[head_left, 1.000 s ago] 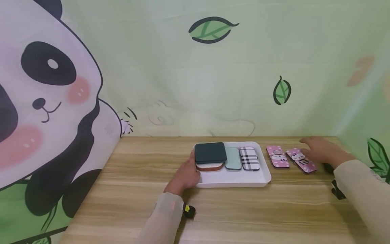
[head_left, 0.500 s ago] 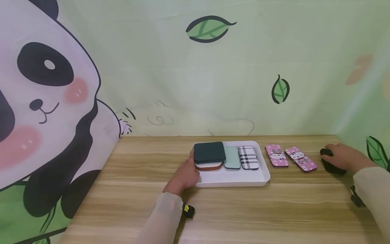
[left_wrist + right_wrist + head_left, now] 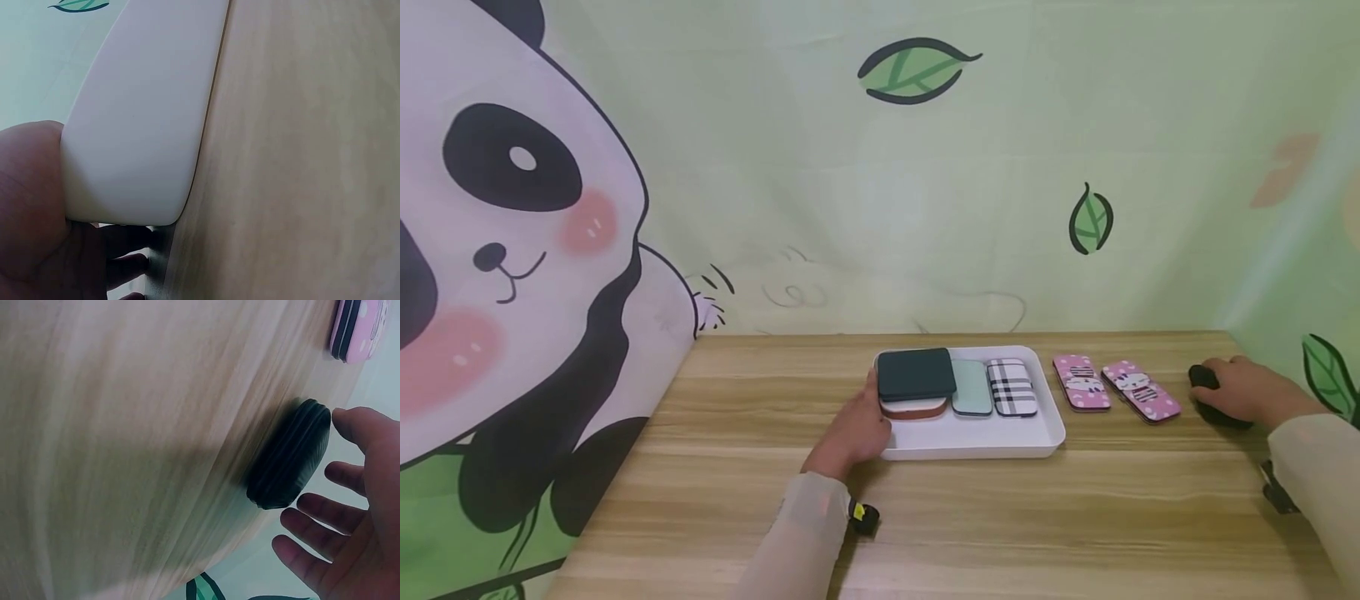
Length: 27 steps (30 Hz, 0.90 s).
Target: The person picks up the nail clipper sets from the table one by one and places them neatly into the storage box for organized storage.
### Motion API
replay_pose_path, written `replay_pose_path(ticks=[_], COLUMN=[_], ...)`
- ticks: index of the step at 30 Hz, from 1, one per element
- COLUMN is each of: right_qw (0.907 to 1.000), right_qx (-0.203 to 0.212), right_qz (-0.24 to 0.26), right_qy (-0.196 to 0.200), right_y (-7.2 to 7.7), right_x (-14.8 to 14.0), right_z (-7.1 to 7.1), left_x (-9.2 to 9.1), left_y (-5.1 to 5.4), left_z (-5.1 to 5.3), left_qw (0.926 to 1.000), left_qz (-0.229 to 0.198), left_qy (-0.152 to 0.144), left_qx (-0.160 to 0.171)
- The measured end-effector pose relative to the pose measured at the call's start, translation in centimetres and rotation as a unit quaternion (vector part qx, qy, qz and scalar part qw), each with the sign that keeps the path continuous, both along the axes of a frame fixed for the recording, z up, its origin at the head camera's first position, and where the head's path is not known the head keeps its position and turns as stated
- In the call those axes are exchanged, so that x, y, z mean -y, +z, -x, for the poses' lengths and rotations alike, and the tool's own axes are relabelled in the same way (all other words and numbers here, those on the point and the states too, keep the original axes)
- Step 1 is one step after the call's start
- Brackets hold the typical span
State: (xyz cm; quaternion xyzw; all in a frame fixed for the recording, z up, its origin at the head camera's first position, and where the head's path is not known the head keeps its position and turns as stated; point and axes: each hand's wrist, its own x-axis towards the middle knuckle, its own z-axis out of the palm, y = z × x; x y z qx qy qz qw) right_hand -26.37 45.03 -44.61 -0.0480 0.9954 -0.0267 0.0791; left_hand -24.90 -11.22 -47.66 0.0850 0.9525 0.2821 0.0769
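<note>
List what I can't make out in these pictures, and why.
- Head: most of the brown-and-white item, covered by the dark green case.
- Head: much of the black case, behind the right hand.
- Left wrist: whatever is inside the white tray, hidden by its outer wall.
- Right wrist: part of a pink case, cut off by the top edge.

I face a pale green backdrop (image 3: 760, 150), a printed panda (image 3: 561, 279) filling the left of the frame, a large leaf (image 3: 916, 73) at upper centre and a small leaf (image 3: 1091, 222) right of centre. An orange patch (image 3: 1285, 172) shows at upper right; wood-grained counter (image 3: 1000, 525) lies along the bottom.
</note>
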Motion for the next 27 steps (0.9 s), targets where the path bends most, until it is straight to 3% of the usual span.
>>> replay_pose_path(ticks=[9, 16, 21, 27], right_qw=[0.9987, 0.9985, 0.9994, 0.9995], right_qx=[-0.034, -0.034, -0.024, 0.011], right_qz=[-0.006, -0.006, -0.013, -0.007], right_qy=[0.037, 0.043, 0.021, -0.03], right_y=[0.2, 0.2, -0.1, -0.5], right_x=[1.2, 2.6, 2.3, 1.0], right_z=[0.4, 0.7, 0.4, -0.1], left_x=[0.0, 0.0, 0.0, -0.1], left_y=[0.2, -0.1, 0.1, 0.0], left_z=[0.1, 0.2, 0.0, 0.0], left_qw=[1.0, 0.9999, 1.0, 1.0], left_qz=[-0.003, -0.008, -0.003, 0.0], left_qy=[0.004, 0.01, 0.005, 0.004], left_qx=[0.005, 0.01, 0.006, 0.009])
